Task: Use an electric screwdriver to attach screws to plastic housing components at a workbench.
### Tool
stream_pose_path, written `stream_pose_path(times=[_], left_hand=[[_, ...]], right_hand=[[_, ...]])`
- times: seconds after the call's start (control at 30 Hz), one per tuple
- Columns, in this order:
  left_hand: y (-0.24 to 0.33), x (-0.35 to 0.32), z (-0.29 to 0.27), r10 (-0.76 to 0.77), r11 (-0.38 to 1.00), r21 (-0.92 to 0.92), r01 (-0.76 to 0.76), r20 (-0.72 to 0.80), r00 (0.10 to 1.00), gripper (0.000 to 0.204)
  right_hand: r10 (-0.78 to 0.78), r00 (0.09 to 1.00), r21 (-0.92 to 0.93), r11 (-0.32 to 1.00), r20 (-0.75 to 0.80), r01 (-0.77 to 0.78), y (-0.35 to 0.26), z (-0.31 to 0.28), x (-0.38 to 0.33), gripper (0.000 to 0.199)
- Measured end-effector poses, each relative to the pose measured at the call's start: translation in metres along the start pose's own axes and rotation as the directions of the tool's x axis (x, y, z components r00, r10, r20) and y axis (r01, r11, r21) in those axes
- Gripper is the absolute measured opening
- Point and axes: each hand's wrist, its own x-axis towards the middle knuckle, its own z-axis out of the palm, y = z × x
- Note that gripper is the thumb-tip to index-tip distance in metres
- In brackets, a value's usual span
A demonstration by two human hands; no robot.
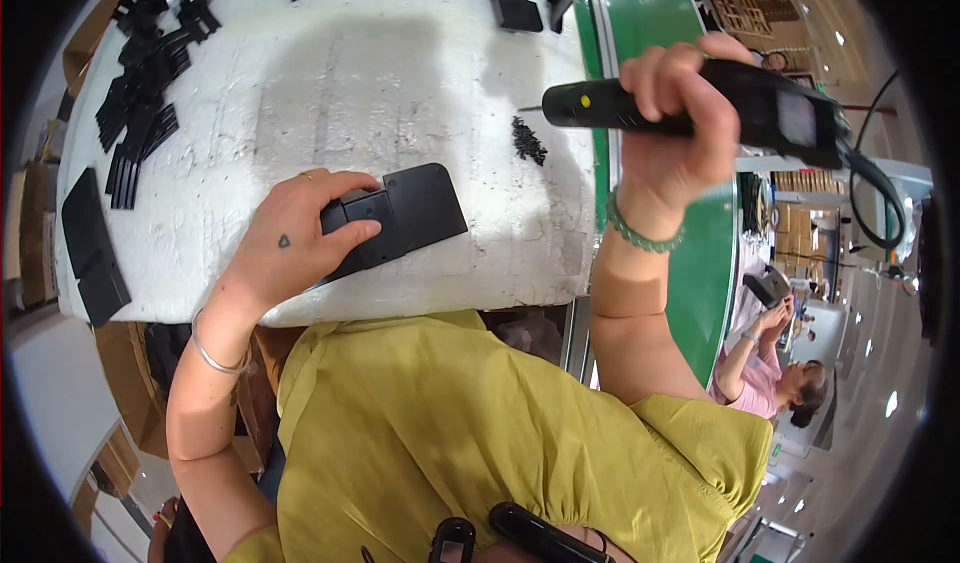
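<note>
Black plastic housing (405, 218) lies flat on the white worktop (400, 73), near its front edge, with its smaller stepped end toward the left hand (300, 233). That hand rests on this end, thumb along the near side and fingers (340, 185) curled over the far side, pinching the part against the worktop. A thin ring shows on 1 finger and a metal bangle (215, 355) circles the wrist.

Raised above and to the right, well apart from the housing, the right hand (675, 113) grips a black electric screwdriver (700, 108); the fingers are wrapped tightly round its body. Its thin bit points left, over a small heap of dark screws (528, 141) on the worktop. A black cable (880, 193) runs from the tool's rear end. A green bead bracelet (640, 233) sits on the right wrist.

More black plastic parts (145, 93) lie stacked along the far left of the worktop, others at the far edge. A green conveyor belt (700, 273) runs beside the worktop on the right, where another person (775, 373) in pink sits.
</note>
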Motion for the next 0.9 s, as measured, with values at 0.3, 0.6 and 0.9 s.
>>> stream_pose_path(times=[0.3, 0.6, 0.9], left_hand=[[0.022, 0.02, 0.002, 0.13, 0.982, 0.147, -0.116, -0.091, 0.987, 0.04], [0.029, 0.094, 0.036, 0.301, 0.943, 0.174, -0.284, -0.081, 0.95, 0.025], [0.026, 0.135, 0.067, 0.295, 0.935, 0.219, -0.278, -0.047, 0.954, 0.024]], right_hand=[[0.046, 0.965, -0.19, 0.977, -0.257, -0.097, 0.04, -0.046, -0.002, 0.022], [0.032, 0.972, -0.115, 0.992, -0.231, -0.06, 0.029, -0.042, -0.001, 0.021], [0.036, 0.973, -0.092, 0.994, -0.23, -0.058, 0.026, -0.046, -0.008, 0.024]])
